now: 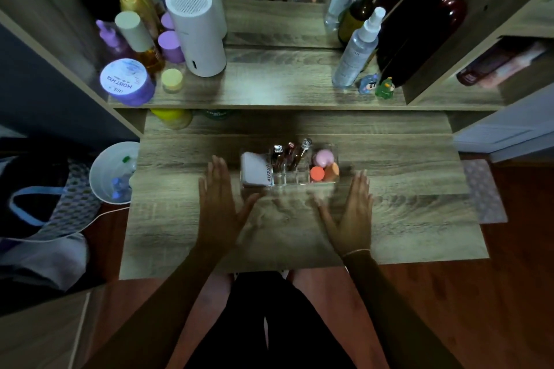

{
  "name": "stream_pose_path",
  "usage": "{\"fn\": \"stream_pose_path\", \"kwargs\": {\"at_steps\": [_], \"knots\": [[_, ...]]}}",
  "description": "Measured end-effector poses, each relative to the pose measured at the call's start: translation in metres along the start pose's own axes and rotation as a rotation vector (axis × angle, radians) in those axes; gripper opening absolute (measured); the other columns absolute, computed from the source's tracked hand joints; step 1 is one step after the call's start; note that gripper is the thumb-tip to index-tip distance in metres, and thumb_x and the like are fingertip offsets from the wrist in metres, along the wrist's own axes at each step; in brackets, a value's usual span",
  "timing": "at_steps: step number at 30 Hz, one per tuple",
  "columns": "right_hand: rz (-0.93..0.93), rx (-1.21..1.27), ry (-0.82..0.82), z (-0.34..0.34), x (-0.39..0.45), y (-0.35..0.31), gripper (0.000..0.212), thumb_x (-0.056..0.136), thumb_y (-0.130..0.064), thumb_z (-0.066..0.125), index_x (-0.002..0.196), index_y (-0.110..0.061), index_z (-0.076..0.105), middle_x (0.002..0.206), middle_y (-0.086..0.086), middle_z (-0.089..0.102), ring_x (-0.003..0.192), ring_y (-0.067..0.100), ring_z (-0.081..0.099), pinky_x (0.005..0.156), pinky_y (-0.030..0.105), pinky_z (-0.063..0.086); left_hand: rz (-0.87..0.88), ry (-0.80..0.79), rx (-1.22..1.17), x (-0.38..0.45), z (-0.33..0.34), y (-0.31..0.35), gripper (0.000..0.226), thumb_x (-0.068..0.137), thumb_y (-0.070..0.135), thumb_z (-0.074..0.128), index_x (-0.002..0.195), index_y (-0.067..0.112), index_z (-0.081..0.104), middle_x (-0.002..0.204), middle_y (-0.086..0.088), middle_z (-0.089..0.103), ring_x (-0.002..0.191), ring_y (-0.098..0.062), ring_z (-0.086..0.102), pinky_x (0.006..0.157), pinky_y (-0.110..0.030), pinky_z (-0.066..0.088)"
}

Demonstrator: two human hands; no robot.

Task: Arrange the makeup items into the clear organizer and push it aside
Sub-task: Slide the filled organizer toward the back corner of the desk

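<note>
Both hands flat and spread, holding nothing: left hand and right hand rest palms-down on the desk, well apart, either side of the near edge of the clear organizer. Thumbs blurred; contact with organizer can't be told. Organizer sits mid-desk: white compact in left compartment, lip tubes upright in middle, pink and orange sponges on right. Organizer walls barely visible. Upper shelf behind carries purple jar, white cylinder, spray bottle. Bin off desk's left edge.
</note>
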State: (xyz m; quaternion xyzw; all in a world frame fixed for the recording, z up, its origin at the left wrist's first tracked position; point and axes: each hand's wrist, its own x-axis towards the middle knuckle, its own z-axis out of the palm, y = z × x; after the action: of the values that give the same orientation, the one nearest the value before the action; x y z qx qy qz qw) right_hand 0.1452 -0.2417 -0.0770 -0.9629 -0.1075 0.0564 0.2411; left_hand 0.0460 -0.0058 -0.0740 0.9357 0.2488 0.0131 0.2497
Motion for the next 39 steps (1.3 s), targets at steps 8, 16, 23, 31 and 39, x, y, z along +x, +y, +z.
{"fn": "stream_pose_path", "kwargs": {"at_steps": [8, 16, 23, 31, 39], "knots": [[0.01, -0.276, -0.173, 0.027, -0.025, 0.031, 0.087, 0.086, -0.062, 0.035, 0.144, 0.003, 0.03, 0.154, 0.024, 0.024, 0.143, 0.037, 0.025, 0.114, 0.056, 0.021, 0.024, -0.193, 0.118, -0.02, 0.022, -0.025, 0.102, 0.081, 0.075, 0.001, 0.147, 0.0, 0.014, 0.156, -0.021, 0.013, 0.145, -0.034, 0.008, 0.115, -0.053, 0.005], [0.004, -0.098, -0.131, 0.029, 0.022, 0.016, 0.097, 0.082, -0.062, 0.057, 0.148, -0.002, 0.018, 0.156, 0.02, 0.023, 0.146, 0.03, 0.015, 0.119, 0.048, 0.009, 0.024, -0.129, -0.117, 0.02, 0.022, -0.006, 0.089, 0.084, 0.05, 0.062, 0.146, 0.003, 0.02, 0.153, -0.019, 0.026, 0.142, -0.031, 0.021, 0.116, -0.053, 0.016], [-0.006, 0.093, -0.051, 0.032, 0.047, 0.004, 0.095, 0.076, -0.056, 0.067, 0.147, -0.011, 0.024, 0.153, 0.011, 0.035, 0.142, 0.027, 0.029, 0.12, 0.046, 0.011, 0.015, -0.075, -0.188, 0.03, 0.023, 0.0, 0.091, 0.081, 0.054, 0.06, 0.146, 0.006, 0.02, 0.15, -0.018, 0.032, 0.137, -0.032, 0.028, 0.11, -0.058, 0.028], [-0.072, 0.093, 0.003, 0.034, 0.051, 0.012, 0.094, 0.075, -0.068, 0.054, 0.147, -0.015, 0.027, 0.15, 0.01, 0.041, 0.14, 0.024, 0.033, 0.119, 0.052, 0.015, 0.063, -0.065, -0.222, 0.032, 0.027, -0.007, 0.092, 0.081, 0.064, 0.042, 0.148, 0.008, 0.013, 0.155, -0.015, 0.025, 0.142, -0.029, 0.021, 0.117, -0.05, 0.007], [-0.091, 0.088, 0.044, 0.031, 0.05, 0.027, 0.076, 0.082, -0.053, 0.062, 0.143, -0.015, 0.038, 0.15, 0.003, 0.041, 0.14, 0.021, 0.034, 0.119, 0.044, 0.01, 0.081, -0.045, -0.197, 0.032, 0.035, 0.001, 0.084, 0.086, 0.052, 0.054, 0.147, 0.009, 0.018, 0.153, -0.015, 0.03, 0.14, -0.027, 0.025, 0.115, -0.056, 0.02]]}}
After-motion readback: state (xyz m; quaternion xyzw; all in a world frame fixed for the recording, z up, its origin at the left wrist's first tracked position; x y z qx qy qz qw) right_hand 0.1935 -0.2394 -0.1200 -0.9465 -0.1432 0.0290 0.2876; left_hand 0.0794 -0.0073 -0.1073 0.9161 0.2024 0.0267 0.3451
